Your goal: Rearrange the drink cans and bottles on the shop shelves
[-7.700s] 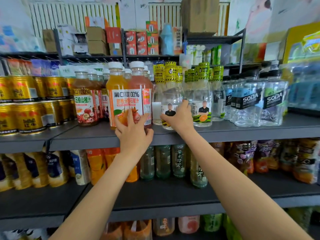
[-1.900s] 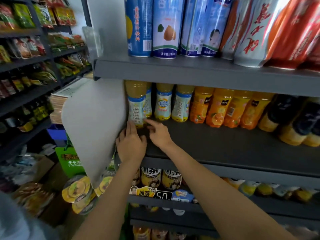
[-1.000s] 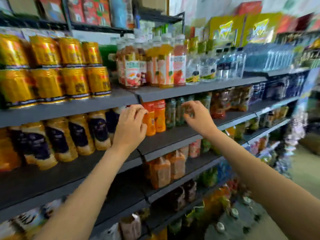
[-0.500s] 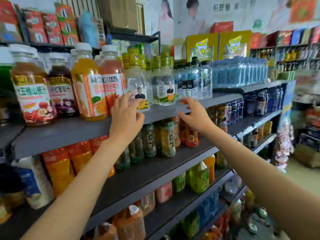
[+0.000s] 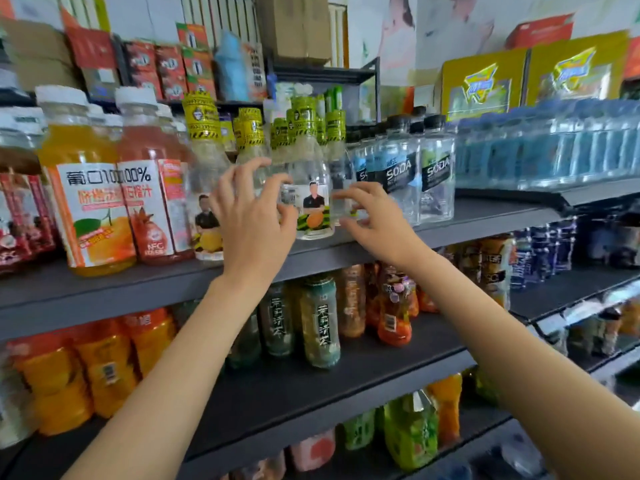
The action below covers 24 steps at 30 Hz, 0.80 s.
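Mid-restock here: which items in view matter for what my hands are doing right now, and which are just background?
In play:
- left hand
- right hand
- clear bottle with orange label, between both hands
- clear bottles beside it
- shelf edge

Background:
- orange juice bottle
- SODA bottles
- green tea bottles, shelf below
- wrapped water pack
- cardboard boxes on top

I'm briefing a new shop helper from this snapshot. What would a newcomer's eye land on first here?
First, the two hands at mid-frame: the left hand and right hand reach with spread, curled fingers to either side of a clear bottle with a yellow-green cap wrap on the upper shelf. Next, the big orange juice bottle at left, and the black-labelled soda bottles to the right.
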### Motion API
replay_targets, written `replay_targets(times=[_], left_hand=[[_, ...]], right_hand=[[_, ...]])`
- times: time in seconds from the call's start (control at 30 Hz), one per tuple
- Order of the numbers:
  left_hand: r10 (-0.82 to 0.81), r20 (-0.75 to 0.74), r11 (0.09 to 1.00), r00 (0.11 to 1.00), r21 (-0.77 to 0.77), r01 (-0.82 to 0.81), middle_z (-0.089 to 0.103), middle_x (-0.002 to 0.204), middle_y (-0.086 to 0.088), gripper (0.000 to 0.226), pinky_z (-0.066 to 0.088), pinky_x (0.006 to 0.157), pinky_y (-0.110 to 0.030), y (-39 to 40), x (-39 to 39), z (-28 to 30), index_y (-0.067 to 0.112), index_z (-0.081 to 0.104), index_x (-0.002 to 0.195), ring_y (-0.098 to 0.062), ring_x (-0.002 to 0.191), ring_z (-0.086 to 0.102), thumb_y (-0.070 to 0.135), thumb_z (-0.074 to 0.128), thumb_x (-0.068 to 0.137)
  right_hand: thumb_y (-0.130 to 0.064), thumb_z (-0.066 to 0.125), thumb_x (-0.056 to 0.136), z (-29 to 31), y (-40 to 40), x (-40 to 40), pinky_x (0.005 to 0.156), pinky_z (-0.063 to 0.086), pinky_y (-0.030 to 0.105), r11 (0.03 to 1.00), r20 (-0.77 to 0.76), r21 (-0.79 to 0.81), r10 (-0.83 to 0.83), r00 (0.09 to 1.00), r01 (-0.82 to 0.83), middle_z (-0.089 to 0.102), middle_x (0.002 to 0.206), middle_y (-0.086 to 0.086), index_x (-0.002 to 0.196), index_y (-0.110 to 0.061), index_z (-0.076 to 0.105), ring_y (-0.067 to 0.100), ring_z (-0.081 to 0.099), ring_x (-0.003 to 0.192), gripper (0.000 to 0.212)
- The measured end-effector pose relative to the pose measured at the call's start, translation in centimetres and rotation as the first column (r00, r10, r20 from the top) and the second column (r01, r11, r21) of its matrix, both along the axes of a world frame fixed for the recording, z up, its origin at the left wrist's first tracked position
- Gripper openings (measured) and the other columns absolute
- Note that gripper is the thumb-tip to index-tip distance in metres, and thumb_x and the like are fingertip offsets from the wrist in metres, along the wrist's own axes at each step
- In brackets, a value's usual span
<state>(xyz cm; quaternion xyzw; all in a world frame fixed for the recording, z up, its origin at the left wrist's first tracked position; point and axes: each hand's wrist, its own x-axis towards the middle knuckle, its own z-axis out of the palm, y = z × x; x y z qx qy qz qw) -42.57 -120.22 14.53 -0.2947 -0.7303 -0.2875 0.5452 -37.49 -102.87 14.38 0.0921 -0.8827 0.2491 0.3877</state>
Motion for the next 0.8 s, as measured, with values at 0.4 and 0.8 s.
replay_targets(times=[0.4,0.8], left_hand=[[0.059,0.081,0.998,0.995,0.02,-0.06,0.037,0.141,-0.013,0.058,0.026,0.104,-0.051,23.4,3.7,-1.1,0.017,0.035,0.137,-0.03,0.129,0.031,0.017,0.05,0.08],[0.376,0.0,0.913,0.926,-0.169,-0.371,0.026,0.152,-0.009,0.059,0.012,0.112,-0.051,27.4,2.2,-2.0,0.026,0.037,0.14,-0.025,0.137,0.021,0.021,0.047,0.082]], right_hand=[[-0.022,0.067,0.085,1.0,24.8,2.8,0.094,0.044,0.036,0.984,-0.1,-0.179,-0.011,0.995,-0.007,0.041,0.112,-0.001,0.126,-0.007,0.044,0.025,0.051,0.109,0.049],[-0.026,0.074,0.079,4.5,27.7,-8.8,0.11,0.029,0.038,0.879,0.223,-0.467,0.224,0.949,-0.098,0.029,0.149,0.017,0.145,-0.001,0.013,0.03,0.031,0.136,0.094]])
